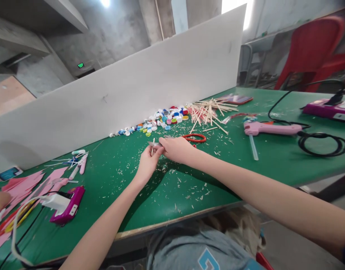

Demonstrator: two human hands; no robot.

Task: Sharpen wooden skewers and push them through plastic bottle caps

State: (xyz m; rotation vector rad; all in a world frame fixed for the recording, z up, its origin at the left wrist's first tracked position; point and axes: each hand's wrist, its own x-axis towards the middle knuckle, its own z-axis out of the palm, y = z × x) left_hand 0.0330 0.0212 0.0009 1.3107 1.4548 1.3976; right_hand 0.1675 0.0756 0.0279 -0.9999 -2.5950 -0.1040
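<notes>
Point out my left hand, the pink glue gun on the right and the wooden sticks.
Left hand [145, 165]: head view, middle of the hand.
Glue gun [275, 128]: head view, on its pink body.
Wooden sticks [209, 111]: head view, middle of the pile.

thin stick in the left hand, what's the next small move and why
Probably one short, light stroke of the metal blade along the thin stick, angled away from the left hand: the right hand has the blade set across the stick, close to the left hand's grip, and pale shavings litter the green table around them.
</notes>
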